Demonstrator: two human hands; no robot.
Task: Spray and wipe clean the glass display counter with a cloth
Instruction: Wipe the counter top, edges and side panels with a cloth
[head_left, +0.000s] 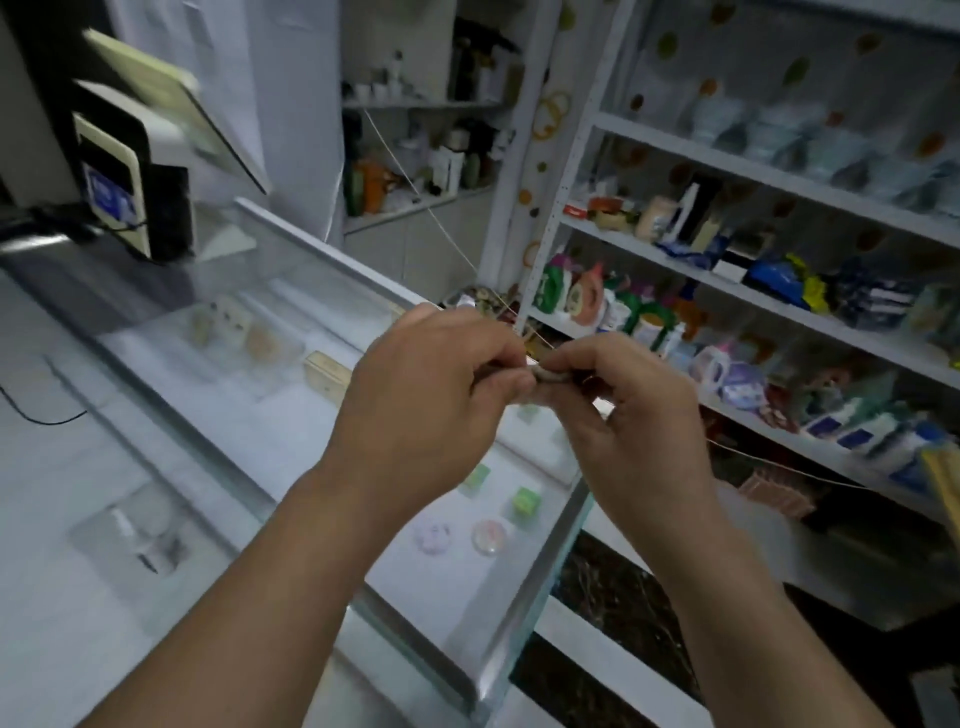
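Your left hand (431, 384) and right hand (623, 410) fingertip to fingertip, both pinching one small blurred grey object (546, 373), glass worktop (223, 415) beneath them

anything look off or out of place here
A thin cord runs slantwise through the air from the back shelves down toward the left hand and right hand, which looks odd. Both pinch a small grey thing over the glass counter.

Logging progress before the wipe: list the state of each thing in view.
left hand: raised, pinches the small grey object.
right hand: raised, pinches its other end.
small grey object: held between both hands, too blurred to identify.
glass counter: neither hand touches it; small items inside.
payment terminal: upright, screen lit.
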